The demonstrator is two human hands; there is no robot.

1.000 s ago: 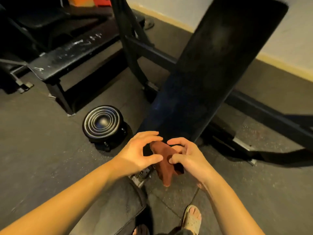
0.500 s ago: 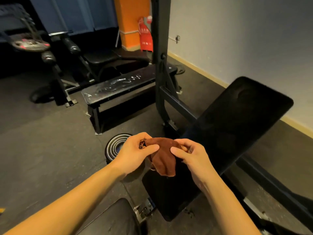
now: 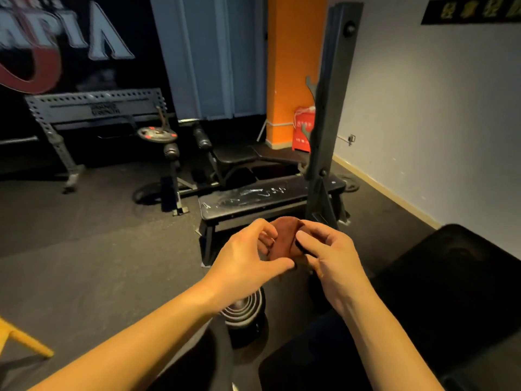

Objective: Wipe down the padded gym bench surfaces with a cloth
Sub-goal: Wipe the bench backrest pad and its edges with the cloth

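In the head view, both hands are raised in mid-air in the middle of the scene with the cloth [image 3: 284,239] bunched between them, and neither is on any pad. Held up like this, the cloth is probably being folded or gathered into a wad before wiping starts. The left hand [image 3: 248,259] curls its thumb and fingers round the cloth's left edge. The right hand [image 3: 331,258] pinches the right edge, thumb pressed on top against the fingers beneath, so both hands are grasping the cloth. The cloth is a small, soft piece of rust-brown fabric, crumpled into a rounded fold, with most of its lower part hidden behind the fingers. Its texture is too blurred to read. The inclined pad [image 3: 451,280] lies near and to the right, just beside the right forearm. It is black, smooth and dimly lit, and it is likely the closest surface to wipe. Farther off, directly beyond the hands, stands a flat bench [image 3: 267,197] whose black top carries pale scuffs or chalk streaks, so it plainly needs cleaning. A dark steel upright [image 3: 329,108] rises at that bench's right end. Below the wrists, a ribbed black weight [image 3: 242,314] sits on the floor, well clear of the cloth.
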